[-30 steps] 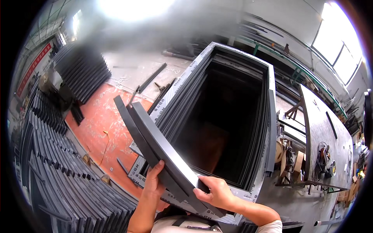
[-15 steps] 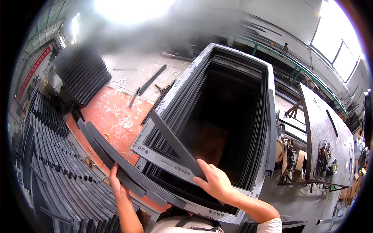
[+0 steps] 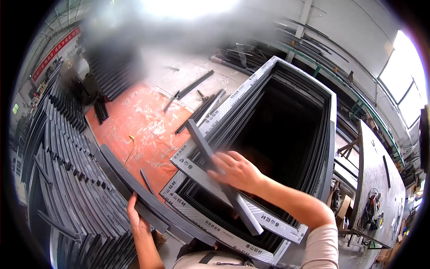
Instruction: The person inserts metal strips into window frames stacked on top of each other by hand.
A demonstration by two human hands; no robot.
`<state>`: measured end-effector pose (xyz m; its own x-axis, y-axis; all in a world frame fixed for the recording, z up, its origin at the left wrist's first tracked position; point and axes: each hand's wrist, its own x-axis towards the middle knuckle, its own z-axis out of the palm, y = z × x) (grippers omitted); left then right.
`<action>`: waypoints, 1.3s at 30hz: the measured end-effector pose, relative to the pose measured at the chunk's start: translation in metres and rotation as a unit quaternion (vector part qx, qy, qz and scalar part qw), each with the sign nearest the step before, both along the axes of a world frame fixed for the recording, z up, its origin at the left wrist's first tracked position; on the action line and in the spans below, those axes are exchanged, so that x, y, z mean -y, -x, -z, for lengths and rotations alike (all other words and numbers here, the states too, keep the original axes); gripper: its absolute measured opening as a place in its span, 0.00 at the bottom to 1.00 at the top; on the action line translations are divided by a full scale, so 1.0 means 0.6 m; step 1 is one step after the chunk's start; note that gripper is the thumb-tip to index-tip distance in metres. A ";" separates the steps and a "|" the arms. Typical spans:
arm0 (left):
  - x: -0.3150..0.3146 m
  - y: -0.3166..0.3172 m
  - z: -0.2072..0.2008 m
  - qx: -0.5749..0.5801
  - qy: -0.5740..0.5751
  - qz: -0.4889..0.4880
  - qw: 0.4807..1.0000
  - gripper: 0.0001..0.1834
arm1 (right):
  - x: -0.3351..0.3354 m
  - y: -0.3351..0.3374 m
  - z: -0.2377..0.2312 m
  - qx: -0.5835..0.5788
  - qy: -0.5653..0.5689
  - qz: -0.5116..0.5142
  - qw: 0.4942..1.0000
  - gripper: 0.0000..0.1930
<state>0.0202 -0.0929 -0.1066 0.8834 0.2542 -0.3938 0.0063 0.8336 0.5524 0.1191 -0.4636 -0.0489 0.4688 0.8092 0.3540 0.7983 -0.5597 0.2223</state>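
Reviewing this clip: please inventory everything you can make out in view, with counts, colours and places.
Short bar: one, dark grey, over the frames' near end
Long bars: at least two, grey, by the frames' near-left corner
Rectangular frames: several, dark with pale printed film, stacked centre
Stacked bars: many, grey, left side
Floor patch: one, orange-red, left of the frames
Floor bars: several, dark, beyond the patch
Workbench: one, grey, right
Banner: one, red, upper left
Window: one, bright white, upper right
Left hand: one, bare, at the long bars
Right hand: one, bare, blurred, at the short bar
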 end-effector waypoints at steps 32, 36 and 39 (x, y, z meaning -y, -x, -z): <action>-0.005 -0.090 0.082 -0.027 0.026 0.065 0.997 0.16 | 0.032 0.155 0.029 -0.354 -0.195 0.370 0.836 0.21; -0.022 -0.081 0.110 -0.039 -0.107 0.045 0.993 0.22 | 0.036 0.147 0.052 -0.436 -0.177 0.381 0.796 0.24; -0.031 -0.072 0.088 -0.090 -0.207 0.084 0.971 0.30 | 0.035 0.139 0.036 -0.504 -0.173 0.366 0.763 0.28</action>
